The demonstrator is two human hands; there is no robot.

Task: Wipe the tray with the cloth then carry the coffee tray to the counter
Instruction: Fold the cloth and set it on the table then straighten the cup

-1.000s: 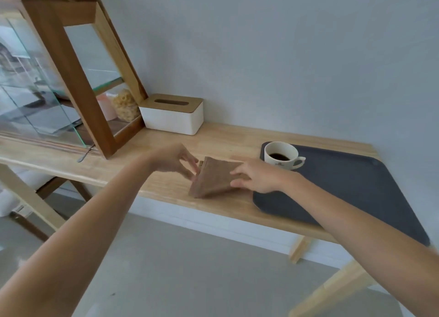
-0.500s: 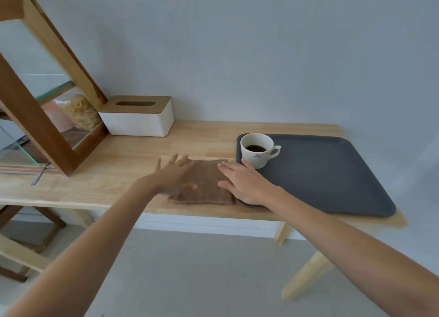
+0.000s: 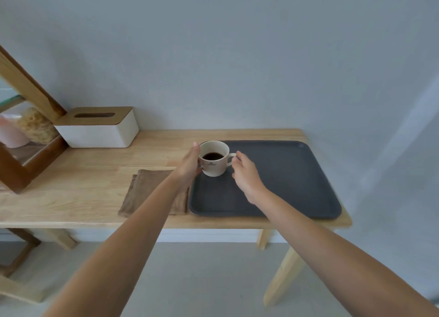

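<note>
Lying flat on the right end of the wooden worktop (image 3: 99,174), the dark grey tray (image 3: 285,181) is set with its long axis running left to right along the worktop's length, its near edge close to the worktop's front edge. A white cup (image 3: 213,160) of dark coffee stands upright in the tray's far left corner, its handle pointing to the right.

The left hand (image 3: 187,167) is placed against the left side of the cup, the fingers (image 3: 195,150) held straight and together, open rather than curled, with the palm pressed to or just beside the cup wall; whether a real grip is made cannot be told. The right hand (image 3: 247,176) is held over the tray just right of the cup, its fingers loosely bent and half open, the fingertips at the handle; whether the handle is pinched cannot be told.

Just left of the tray, under the left forearm, the brown cloth (image 3: 147,191) is spread flat on the worktop, folded, its right edge touching or nearly touching the tray's left rim. Further left and behind the left fingers, a white tissue box (image 3: 99,131) with a wooden lid is seen against the wall. At the far left edge a wooden-framed glass cabinet (image 3: 26,150) is seen, with jars behind its glass. Nothing is placed between either hand and the cup.
</note>
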